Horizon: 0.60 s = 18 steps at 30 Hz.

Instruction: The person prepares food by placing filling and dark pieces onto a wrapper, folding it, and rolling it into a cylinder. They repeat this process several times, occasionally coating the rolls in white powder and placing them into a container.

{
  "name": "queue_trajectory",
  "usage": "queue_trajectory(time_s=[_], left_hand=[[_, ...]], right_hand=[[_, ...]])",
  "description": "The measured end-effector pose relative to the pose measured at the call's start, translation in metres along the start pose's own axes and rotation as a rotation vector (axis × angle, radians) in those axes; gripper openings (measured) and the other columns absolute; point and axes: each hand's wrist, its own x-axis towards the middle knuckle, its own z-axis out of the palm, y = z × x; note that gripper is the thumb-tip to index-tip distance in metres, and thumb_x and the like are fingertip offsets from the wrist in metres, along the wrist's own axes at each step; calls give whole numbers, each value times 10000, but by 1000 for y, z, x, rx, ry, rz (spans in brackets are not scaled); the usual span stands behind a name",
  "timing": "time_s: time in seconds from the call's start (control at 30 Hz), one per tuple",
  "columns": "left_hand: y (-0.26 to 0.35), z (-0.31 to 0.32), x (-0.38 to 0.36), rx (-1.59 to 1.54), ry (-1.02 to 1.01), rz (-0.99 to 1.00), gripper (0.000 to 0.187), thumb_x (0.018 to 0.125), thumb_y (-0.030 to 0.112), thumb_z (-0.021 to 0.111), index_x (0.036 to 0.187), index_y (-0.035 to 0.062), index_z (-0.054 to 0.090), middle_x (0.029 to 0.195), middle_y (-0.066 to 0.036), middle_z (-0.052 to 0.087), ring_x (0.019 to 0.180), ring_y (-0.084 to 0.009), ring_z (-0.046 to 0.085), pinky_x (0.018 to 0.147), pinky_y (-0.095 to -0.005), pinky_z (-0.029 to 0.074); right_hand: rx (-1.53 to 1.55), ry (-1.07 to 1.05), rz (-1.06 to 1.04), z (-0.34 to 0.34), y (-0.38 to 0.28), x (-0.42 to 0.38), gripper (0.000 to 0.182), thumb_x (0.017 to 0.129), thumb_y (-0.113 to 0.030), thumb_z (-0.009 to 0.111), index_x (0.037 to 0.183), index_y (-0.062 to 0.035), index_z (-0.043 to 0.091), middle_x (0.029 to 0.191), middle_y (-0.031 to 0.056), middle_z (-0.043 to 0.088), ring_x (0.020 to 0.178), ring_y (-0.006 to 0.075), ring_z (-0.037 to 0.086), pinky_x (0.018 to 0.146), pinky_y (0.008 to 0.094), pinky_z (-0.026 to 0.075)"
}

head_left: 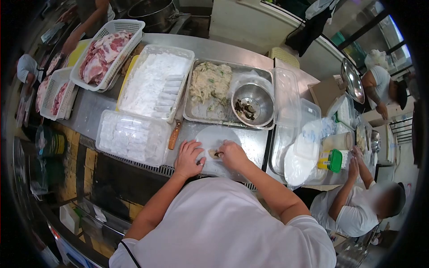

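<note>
A round translucent sheet, like rice paper, lies flat on the metal table in front of me. A small lump of pale filling with dark bits rests on its near part. My left hand lies at the sheet's left edge, fingers stretched out and apart. My right hand is closed in a pinch at the filling's right side; its fingertips hide what they hold. Beyond, a metal tray bears pale, green-flecked paste and a steel bowl with dark pieces inside.
Left are a wooden-handled tool, a container of white powder and rolls, a clear-lidded container and raw meat in a basket. Plastic lids and a green-lidded tub stand right, near a co-worker.
</note>
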Motion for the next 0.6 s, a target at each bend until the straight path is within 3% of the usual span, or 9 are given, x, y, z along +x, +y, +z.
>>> queue_trajectory(time_s=[0.13, 0.27, 0.3, 0.33, 0.37, 0.5, 0.6], left_hand=[[-2, 1, 2, -7, 3, 16, 379, 808, 187, 839, 1159, 84, 741, 1395, -134, 658, 1409, -385, 555, 1268, -603, 339], [-1, 1, 2, -7, 9, 16, 384, 806, 185, 837, 1163, 78, 741, 1394, -138, 656, 1409, -390, 553, 1265, -605, 345], [-1, 1, 2, -7, 8, 15, 381, 807, 187, 833, 1160, 77, 742, 1393, -136, 657, 1415, -383, 549, 1271, -601, 339], [-2, 2, 2, -6, 8, 14, 377, 809, 189, 830, 1158, 75, 743, 1391, -133, 657, 1421, -376, 545, 1277, -598, 333], [-2, 3, 2, -4, 7, 13, 374, 810, 191, 826, 1156, 74, 744, 1390, -131, 657, 1426, -368, 541, 1283, -594, 327], [0, 2, 3, 8, -5, -7, 371, 800, 186, 824, 1147, 78, 748, 1388, -124, 658, 1426, -367, 543, 1284, -594, 327], [2, 1, 4, 19, -13, -19, 368, 792, 184, 823, 1139, 83, 752, 1386, -120, 660, 1420, -366, 549, 1284, -591, 330]], right_hand=[[-55, 12, 11, -6, -5, -6, 192, 890, -68, 704, 1038, -37, 822, 1078, 206, 733, 1060, 417, 714, 951, 499, 586], [129, 311, 74, -66, 4, 12, 166, 894, -97, 719, 1016, -32, 813, 915, 202, 740, 916, 416, 729, 859, 504, 585], [243, 388, 140, -91, 8, 20, 184, 904, -118, 712, 1030, -40, 821, 931, 218, 756, 910, 422, 733, 864, 503, 590], [91, 429, 149, -107, 28, 32, 231, 916, -124, 695, 1087, -45, 829, 994, 224, 779, 949, 419, 747, 881, 492, 594], [192, 449, 259, -127, 34, 40, 263, 909, -114, 688, 1119, -41, 828, 1065, 232, 787, 1011, 429, 753, 906, 493, 593], [34, 400, 220, -145, 90, 83, 300, 893, -133, 712, 1158, -44, 821, 1096, 244, 785, 1062, 438, 747, 945, 516, 589], [-74, 300, 137, -140, 98, 104, 330, 886, -161, 729, 1183, -48, 816, 1102, 256, 782, 1074, 442, 746, 975, 524, 588]])
